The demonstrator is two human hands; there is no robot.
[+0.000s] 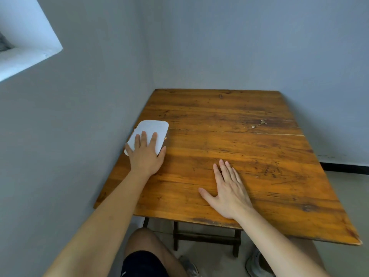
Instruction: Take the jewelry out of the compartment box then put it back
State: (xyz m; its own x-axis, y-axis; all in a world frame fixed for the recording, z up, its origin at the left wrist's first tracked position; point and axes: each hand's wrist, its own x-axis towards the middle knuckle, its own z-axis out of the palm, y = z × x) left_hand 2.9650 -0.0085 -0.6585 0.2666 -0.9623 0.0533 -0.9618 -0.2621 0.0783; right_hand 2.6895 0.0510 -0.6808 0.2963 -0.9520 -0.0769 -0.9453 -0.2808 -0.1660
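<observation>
A white compartment box [154, 129] with rounded corners lies closed at the left edge of the wooden table [229, 156], a small gold clasp on its right side. My left hand [146, 154] rests flat on the box's near half, fingers spread over the lid. My right hand [227, 191] lies flat on the bare tabletop near the front edge, palm down, holding nothing. A small gold piece of jewelry [259, 124], a thin chain with a charm, lies on the table at the far right, well away from both hands.
The table stands in a corner, with grey walls close on the left and behind. Its front edge is near my knees, and dark wooden legs show below it. A window recess is at the upper left.
</observation>
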